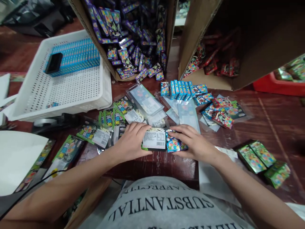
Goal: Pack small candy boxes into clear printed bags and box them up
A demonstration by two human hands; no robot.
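Note:
My left hand [132,141] grips a flat card pack [154,139] with a white label and green edge, fingers curled over its left side. My right hand [194,143] presses small blue candy boxes [173,144] against the pack's right end, fingers wrapped over them. Both hands meet at the near edge of a dark red table [274,121]. Clear plastic sleeves [145,99] and more green card packs [124,109] lie just beyond my fingers. A short row of blue boxes [179,89] stands upright further back.
A white perforated basket [71,86] with rows of blue boxes sits at the left. Two tipped cardboard cartons hold purple boxes [133,41] and red boxes [209,60]. Red boxes [222,116] lie at mid-right, green boxes [262,160] at the right. A white sheet [16,159] lies at the left.

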